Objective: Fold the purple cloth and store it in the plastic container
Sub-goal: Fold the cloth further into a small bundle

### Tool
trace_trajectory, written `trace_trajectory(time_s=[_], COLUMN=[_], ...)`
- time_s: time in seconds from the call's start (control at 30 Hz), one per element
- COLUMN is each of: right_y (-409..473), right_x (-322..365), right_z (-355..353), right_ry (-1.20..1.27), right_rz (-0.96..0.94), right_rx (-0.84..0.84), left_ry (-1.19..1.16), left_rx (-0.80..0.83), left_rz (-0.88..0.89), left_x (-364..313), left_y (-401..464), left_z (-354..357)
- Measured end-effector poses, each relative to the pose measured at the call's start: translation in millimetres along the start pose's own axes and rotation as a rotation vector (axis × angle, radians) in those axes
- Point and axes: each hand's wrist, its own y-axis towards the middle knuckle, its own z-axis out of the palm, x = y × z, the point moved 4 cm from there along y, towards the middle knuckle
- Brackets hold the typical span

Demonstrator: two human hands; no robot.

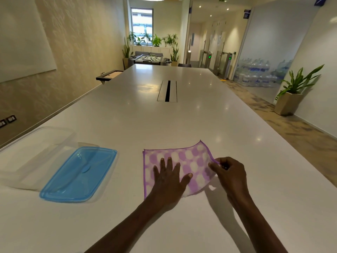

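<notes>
A purple and white checked cloth (pixel 189 161) lies spread on the white table (pixel 164 115), close to me and a little right of centre. My left hand (pixel 168 178) rests flat on the cloth's middle, fingers spread, holding nothing. My right hand (pixel 228 172) pinches the cloth's right edge and lifts it slightly off the table. The clear plastic container (pixel 31 157) stands open at the near left. Its blue lid (pixel 78 174) lies beside it on the table, between the container and the cloth.
A cable slot (pixel 168 90) is set into the table's middle, farther away. The table's left edge runs close to the container. A potted plant (pixel 291 95) stands on the floor at the right. A foosball table (pixel 148 59) is beyond the table's far end.
</notes>
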Motion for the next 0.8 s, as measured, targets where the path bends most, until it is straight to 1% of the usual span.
trace_trajectory(time_s=[0.07, 0.13, 0.17, 0.27, 0.33, 0.43, 0.5, 0.63, 0.8], right_y=[-5.0, -13.7, -19.1, -36.2, -47.2, -61.5, -69.5, -80.9, -92.5], right_x=[16.3, 33.0, 39.5, 50.5, 52.9, 54.7, 54.6, 51.0, 41.6], right_z=[9.8, 23.0, 29.9, 49.0, 60.2, 75.0, 84.4, 100.4, 119.6], right_ry=[-0.026, -0.083, -0.106, -0.164, -0.19, -0.226, -0.236, -0.278, -0.372], right_rz=[-0.104, -0.22, -0.269, -0.391, -0.455, -0.537, -0.563, -0.607, -0.649], right_rx=[0.012, 0.047, 0.063, 0.103, 0.127, 0.156, 0.178, 0.198, 0.233], left_ry=[-0.195, -0.478, -0.596, -0.827, -0.959, -0.938, -0.934, -0.948, -0.939], left_rx=[-0.051, -0.101, -0.105, -0.098, -0.141, -0.244, -0.268, -0.233, -0.187], left_rz=[0.011, -0.022, -0.069, -0.221, -0.308, -0.36, -0.373, -0.41, -0.427], left_x=[-10.1, -17.9, -20.0, -16.3, -7.7, 13.9, 29.3, 58.8, 87.4], left_y=[4.8, 11.5, 15.6, 36.1, 49.4, 66.0, 73.1, 81.4, 82.3], left_z=[-12.6, -31.2, -40.6, -63.6, -77.6, -97.3, -107.0, -113.5, -102.8])
